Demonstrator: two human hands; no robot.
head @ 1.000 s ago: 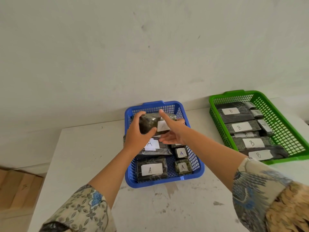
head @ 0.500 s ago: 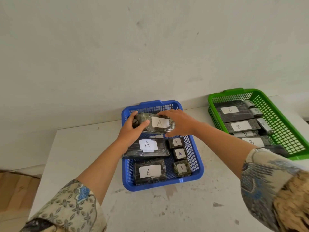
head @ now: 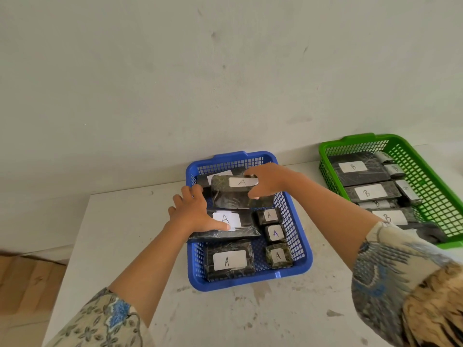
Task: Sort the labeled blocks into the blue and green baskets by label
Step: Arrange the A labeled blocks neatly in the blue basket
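Right hand (head: pixel 269 181) fingers clamped on A block (head: pixel 238 194) at blue basket (head: pixel 295 236) back; left hand (head: pixel 194 211) spread flat. Block looks stiff, film-wrapped, likely slippery; grip short ends.

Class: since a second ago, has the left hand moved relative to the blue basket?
Yes. The left hand has left the far block and come nearer along the blue basket, onto the middle block.

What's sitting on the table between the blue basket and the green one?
Nothing: in the head view, only bare, stained white tabletop separates the blue plastic basket from the green plastic basket, though the person's right forearm crosses above it.
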